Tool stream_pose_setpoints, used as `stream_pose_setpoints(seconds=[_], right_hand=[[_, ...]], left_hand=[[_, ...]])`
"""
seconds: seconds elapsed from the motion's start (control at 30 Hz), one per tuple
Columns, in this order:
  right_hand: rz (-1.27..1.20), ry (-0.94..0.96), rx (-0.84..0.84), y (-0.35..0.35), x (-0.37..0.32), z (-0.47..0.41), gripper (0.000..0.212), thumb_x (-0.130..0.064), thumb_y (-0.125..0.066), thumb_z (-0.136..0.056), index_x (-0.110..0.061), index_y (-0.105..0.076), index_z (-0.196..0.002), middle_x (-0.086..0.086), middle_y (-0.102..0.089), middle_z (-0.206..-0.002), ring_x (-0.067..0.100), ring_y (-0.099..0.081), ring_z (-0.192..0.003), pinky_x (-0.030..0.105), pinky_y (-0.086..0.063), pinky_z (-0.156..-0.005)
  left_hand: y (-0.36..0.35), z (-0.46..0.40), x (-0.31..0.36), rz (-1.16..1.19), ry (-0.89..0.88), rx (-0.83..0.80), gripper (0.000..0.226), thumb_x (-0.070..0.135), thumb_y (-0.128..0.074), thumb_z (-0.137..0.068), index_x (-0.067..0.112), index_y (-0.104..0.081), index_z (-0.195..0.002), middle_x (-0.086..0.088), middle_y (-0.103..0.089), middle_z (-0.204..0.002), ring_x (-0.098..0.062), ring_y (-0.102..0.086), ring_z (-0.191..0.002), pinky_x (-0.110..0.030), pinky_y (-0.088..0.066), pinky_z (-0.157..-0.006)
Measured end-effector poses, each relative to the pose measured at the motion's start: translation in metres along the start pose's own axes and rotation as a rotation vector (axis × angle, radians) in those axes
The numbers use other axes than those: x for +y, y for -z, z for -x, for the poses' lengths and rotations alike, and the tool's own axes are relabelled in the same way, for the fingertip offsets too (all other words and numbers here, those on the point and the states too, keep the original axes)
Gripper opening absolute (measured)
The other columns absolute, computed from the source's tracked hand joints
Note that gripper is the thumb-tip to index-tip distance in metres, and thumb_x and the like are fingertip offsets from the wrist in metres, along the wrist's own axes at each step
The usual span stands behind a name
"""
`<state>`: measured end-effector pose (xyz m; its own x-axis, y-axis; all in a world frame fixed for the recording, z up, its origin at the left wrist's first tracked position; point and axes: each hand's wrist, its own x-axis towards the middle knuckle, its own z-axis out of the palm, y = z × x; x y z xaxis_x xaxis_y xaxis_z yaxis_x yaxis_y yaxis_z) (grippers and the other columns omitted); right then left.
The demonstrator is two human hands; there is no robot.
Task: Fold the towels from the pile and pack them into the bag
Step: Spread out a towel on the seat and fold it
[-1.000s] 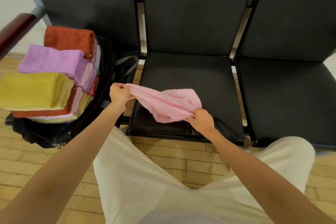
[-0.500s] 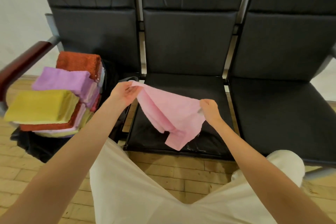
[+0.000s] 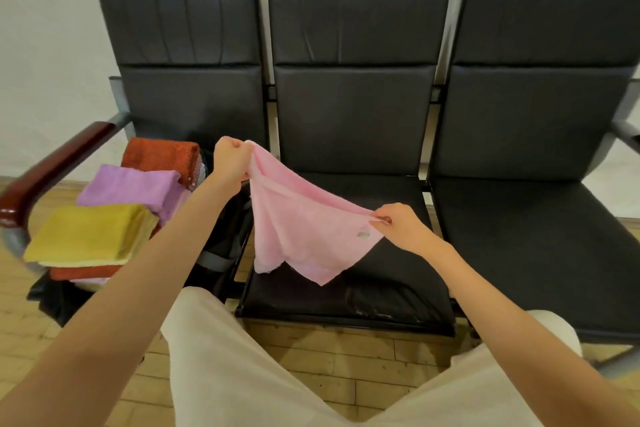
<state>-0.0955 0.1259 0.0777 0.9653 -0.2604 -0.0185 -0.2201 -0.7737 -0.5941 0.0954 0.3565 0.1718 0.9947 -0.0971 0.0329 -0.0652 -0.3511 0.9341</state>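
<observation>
Gripping one top corner of the pink towel (image 3: 304, 229) in a closed left hand (image 3: 230, 159), fingers curled tight round the fabric, and pinching the other top corner between thumb and fingertips of the right hand (image 3: 398, 224). Holding it stretched in the air over the middle seat (image 3: 381, 274), not resting on it, top edge slanting down from the higher left hand to the lower right one, rest of it dangling to a point below. Probably shaking it out before the first fold, so guessing the right corner needs levelling up first. Sitting off to the left, nearer the left hand: folded towels (image 3: 100, 232) stacked on the black bag (image 3: 221, 246), yellow in front, purple and rust-red behind, on the left seat.
</observation>
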Motion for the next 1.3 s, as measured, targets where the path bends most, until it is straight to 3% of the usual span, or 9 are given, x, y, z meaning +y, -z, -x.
stream_pose_setpoints(seconds=[0.27, 0.37, 0.47, 0.57, 0.7, 0.93, 1.07, 1.17, 1.3], right_hand=[[0.048, -0.109, 0.139, 0.011, -0.007, 0.003, 0.018, -0.016, -0.051, -0.096, -0.005, -0.065, -0.096, 0.005, -0.058, -0.088, 0.018, -0.057, -0.082, 0.022, -0.041, -0.074], [-0.029, -0.186, 0.276, 0.012, -0.002, -0.003, 0.015, -0.018, -0.057, -0.093, -0.007, -0.064, -0.085, 0.001, -0.056, -0.078, 0.014, -0.053, -0.071, 0.022, -0.038, -0.067], [-0.093, -0.227, 0.363, 0.015, 0.0, -0.002, 0.013, -0.016, -0.061, -0.09, -0.006, -0.067, -0.084, 0.003, -0.059, -0.077, 0.012, -0.054, -0.069, 0.014, -0.035, -0.059], [-0.077, -0.101, 0.507, 0.02, 0.0, 0.003, 0.015, -0.012, -0.06, -0.091, -0.001, -0.068, -0.098, 0.011, -0.063, -0.093, 0.015, -0.054, -0.083, 0.016, -0.038, -0.073], [-0.053, -0.006, 0.593, 0.026, -0.005, 0.006, 0.018, -0.008, -0.057, -0.092, 0.0, -0.064, -0.105, 0.015, -0.059, -0.102, 0.024, -0.057, -0.092, 0.023, -0.041, -0.082], [-0.072, 0.156, 0.768, 0.029, -0.026, 0.015, 0.006, -0.004, -0.06, -0.087, -0.002, -0.058, -0.092, 0.011, -0.056, -0.093, 0.028, -0.054, -0.086, 0.034, -0.044, -0.079], [-0.015, 0.129, 0.763, 0.03, -0.03, 0.007, 0.023, -0.01, -0.074, -0.079, -0.002, -0.061, -0.096, 0.015, -0.06, -0.093, 0.027, -0.056, -0.088, 0.035, -0.047, -0.079], [0.0, 0.073, 0.678, 0.037, -0.026, -0.003, 0.015, -0.015, -0.07, -0.082, -0.013, -0.058, -0.074, 0.005, -0.057, -0.075, 0.022, -0.058, -0.078, 0.041, -0.053, -0.077], [0.045, 0.013, 0.617, 0.039, -0.018, 0.0, 0.012, -0.011, -0.06, -0.091, -0.001, -0.065, -0.097, 0.014, -0.062, -0.096, 0.025, -0.058, -0.091, 0.034, -0.048, -0.086]], left_hand=[[0.034, -0.016, -0.001, -0.447, 0.04, -0.184, 0.011, 0.003, -0.064, -0.086, -0.007, -0.064, -0.086, -0.015, -0.062, -0.074, -0.027, -0.065, -0.068, -0.036, -0.059, -0.07], [0.041, -0.011, 0.007, -0.662, 0.078, -0.396, 0.007, -0.005, -0.064, -0.08, -0.011, -0.067, -0.08, -0.014, -0.065, -0.059, -0.02, -0.066, -0.052, -0.032, -0.06, -0.065], [0.041, -0.006, 0.01, -0.734, 0.08, -0.46, 0.009, -0.004, -0.063, -0.081, -0.011, -0.069, -0.084, -0.017, -0.069, -0.068, -0.022, -0.07, -0.063, -0.032, -0.06, -0.07], [0.041, -0.006, 0.009, -0.726, -0.118, -0.244, 0.017, 0.007, -0.064, -0.08, -0.008, -0.072, -0.078, -0.019, -0.071, -0.07, -0.029, -0.071, -0.067, -0.033, -0.058, -0.075], [0.038, 0.006, 0.008, -0.505, -0.385, 0.185, 0.029, 0.015, -0.06, -0.081, 0.0, -0.062, -0.056, -0.008, -0.053, -0.05, -0.02, -0.047, -0.049, -0.028, -0.038, -0.053], [0.014, 0.017, 0.018, -0.173, -0.361, 0.502, 0.023, 0.018, -0.043, -0.097, -0.001, -0.055, -0.095, -0.018, -0.048, -0.111, -0.025, -0.052, -0.075, -0.033, -0.043, -0.074], [0.014, -0.002, 0.007, -0.177, -0.399, 0.368, 0.018, 0.008, -0.04, -0.094, 0.005, -0.056, -0.102, -0.014, -0.058, -0.102, -0.027, -0.062, -0.077, -0.042, -0.054, -0.076], [0.021, -0.012, -0.001, -0.358, -0.447, 0.135, 0.023, -0.002, -0.047, -0.088, 0.004, -0.068, -0.094, -0.013, -0.069, -0.088, -0.025, -0.067, -0.071, -0.036, -0.055, -0.075], [0.027, -0.016, -0.005, -0.525, -0.359, 0.035, 0.019, -0.001, -0.055, -0.086, 0.005, -0.071, -0.078, -0.014, -0.07, -0.078, -0.024, -0.067, -0.07, -0.032, -0.055, -0.074]])
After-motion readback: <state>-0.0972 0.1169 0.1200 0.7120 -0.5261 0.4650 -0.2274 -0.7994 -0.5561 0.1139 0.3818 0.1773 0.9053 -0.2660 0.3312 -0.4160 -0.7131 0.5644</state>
